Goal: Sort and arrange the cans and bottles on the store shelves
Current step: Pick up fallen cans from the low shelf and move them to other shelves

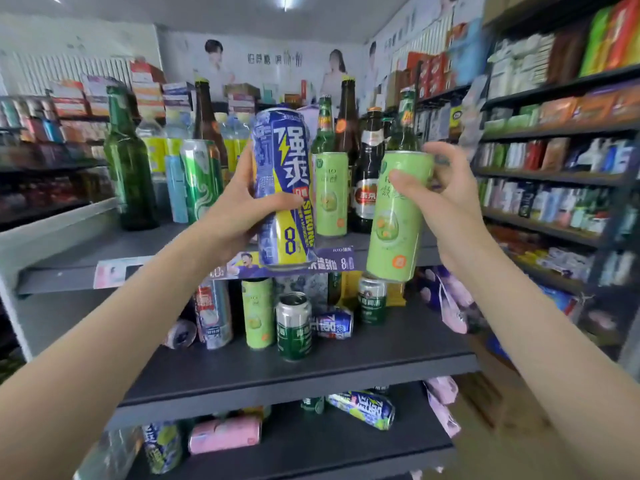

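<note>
Blue can [282,188] in L hand [239,209], green can [398,216] in R hand [446,199].

Left hand [239,206]: forearm raised, fingers and thumb wrapped round blue can [284,188], left of it. Right hand [446,202]: forearm raised, gripping light green can [398,216], right of blue can.

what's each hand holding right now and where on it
The left hand grips the blue and yellow can around its middle. The right hand grips the light green can around its upper part.
</note>
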Motion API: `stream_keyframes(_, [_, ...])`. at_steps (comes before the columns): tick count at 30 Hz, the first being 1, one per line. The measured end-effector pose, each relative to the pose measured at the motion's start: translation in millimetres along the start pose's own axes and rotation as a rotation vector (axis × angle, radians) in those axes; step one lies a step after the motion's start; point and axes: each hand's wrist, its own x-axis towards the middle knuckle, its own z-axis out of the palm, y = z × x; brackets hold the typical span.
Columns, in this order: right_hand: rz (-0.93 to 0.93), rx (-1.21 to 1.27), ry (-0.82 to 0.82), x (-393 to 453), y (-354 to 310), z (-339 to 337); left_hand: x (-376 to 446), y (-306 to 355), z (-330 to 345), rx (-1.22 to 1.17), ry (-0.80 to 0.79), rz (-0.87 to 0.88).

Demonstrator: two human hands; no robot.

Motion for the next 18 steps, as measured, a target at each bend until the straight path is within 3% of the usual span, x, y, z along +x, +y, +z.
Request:
stream_keyframes(6, [-0.006,-0.015,0.129,50.9,3.4,-4.6,57.8,-1.9,28.2,0.121,0.074,0.115])
stream_keyframes(18, [0.011,-0.131,0.078,106.3,40.8,-54.6,110.9,-49.8,107.2,0.431,0.147,0.169])
